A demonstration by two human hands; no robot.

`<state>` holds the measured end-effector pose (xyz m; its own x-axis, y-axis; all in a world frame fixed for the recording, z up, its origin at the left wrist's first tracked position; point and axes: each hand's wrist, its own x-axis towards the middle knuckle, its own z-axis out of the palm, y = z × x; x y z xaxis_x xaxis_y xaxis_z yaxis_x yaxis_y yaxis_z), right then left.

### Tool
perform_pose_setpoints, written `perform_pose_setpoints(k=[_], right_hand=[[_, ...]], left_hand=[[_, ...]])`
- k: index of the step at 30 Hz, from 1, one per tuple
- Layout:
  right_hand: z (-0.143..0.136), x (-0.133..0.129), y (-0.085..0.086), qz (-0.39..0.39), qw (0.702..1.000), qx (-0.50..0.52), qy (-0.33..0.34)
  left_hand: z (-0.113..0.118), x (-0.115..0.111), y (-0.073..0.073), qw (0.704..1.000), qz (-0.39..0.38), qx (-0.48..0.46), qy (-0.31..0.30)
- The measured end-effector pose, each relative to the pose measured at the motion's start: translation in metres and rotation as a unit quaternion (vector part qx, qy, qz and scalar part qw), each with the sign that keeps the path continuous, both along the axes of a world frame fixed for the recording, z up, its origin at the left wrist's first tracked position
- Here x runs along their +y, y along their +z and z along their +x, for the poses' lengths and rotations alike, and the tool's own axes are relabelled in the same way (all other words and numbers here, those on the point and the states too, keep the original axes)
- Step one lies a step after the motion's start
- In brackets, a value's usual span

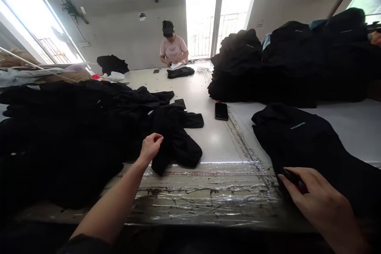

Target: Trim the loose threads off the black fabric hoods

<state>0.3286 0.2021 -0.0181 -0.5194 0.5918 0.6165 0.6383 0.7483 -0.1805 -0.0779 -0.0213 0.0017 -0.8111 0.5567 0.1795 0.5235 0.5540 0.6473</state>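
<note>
My left hand (151, 147) is closed in a pinch at the edge of a black garment (175, 135) that lies crumpled on the table, left of centre. Between the fingers and thumb of my right hand (315, 192) is a small dark tool (293, 176), its shape partly hidden by the fingers. That hand is over the lower left edge of a black hooded garment (300, 139) with small pale lettering, laid flat at the right.
A large heap of black garments (65, 139) covers the left side. Tall stacks of folded black clothes (285, 63) stand at the back right. A phone (221, 111) lies mid-table (208, 143). Across the far end stands a person (174, 49) beside a small black bundle (180, 72).
</note>
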Motion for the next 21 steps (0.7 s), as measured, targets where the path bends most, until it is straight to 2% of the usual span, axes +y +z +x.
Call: perform_pose_setpoints(k=[2, 4, 8, 11, 14, 16, 17, 19, 21], right_hand=[[-0.012, -0.013, 0.008, -0.028, 0.997, 0.009, 0.074], [-0.023, -0.022, 0.009, -0.066, 0.989, 0.010, 0.132], [-0.049, -0.040, 0.008, -0.125, 0.969, -0.005, 0.215], [-0.070, -0.060, 0.015, -0.167, 0.948, -0.043, 0.269], [-0.086, -0.080, 0.031, -0.223, 0.926, -0.027, 0.303], [-0.094, -0.093, 0.041, -0.284, 0.908, 0.011, 0.309], [-0.098, -0.099, 0.044, -0.324, 0.894, 0.032, 0.308], [-0.105, -0.110, 0.044, -0.405, 0.861, 0.061, 0.302], [-0.109, -0.120, 0.036, -0.458, 0.836, 0.073, 0.292]], left_hand=[[0.005, -0.003, 0.004, 1.000, 0.019, -0.013, -0.011], [0.012, -0.005, 0.007, 0.999, 0.032, -0.014, 0.004], [0.022, 0.000, 0.001, 0.998, 0.024, -0.052, 0.033], [0.040, 0.003, -0.001, 0.992, 0.031, -0.126, -0.008], [0.082, 0.000, 0.000, 0.971, 0.064, -0.215, -0.087], [0.119, -0.004, -0.002, 0.945, 0.091, -0.285, -0.134], [0.138, -0.007, -0.004, 0.921, 0.116, -0.340, -0.150], [0.170, -0.012, -0.010, 0.856, 0.179, -0.459, -0.157], [0.191, -0.015, -0.019, 0.789, 0.223, -0.557, -0.134]])
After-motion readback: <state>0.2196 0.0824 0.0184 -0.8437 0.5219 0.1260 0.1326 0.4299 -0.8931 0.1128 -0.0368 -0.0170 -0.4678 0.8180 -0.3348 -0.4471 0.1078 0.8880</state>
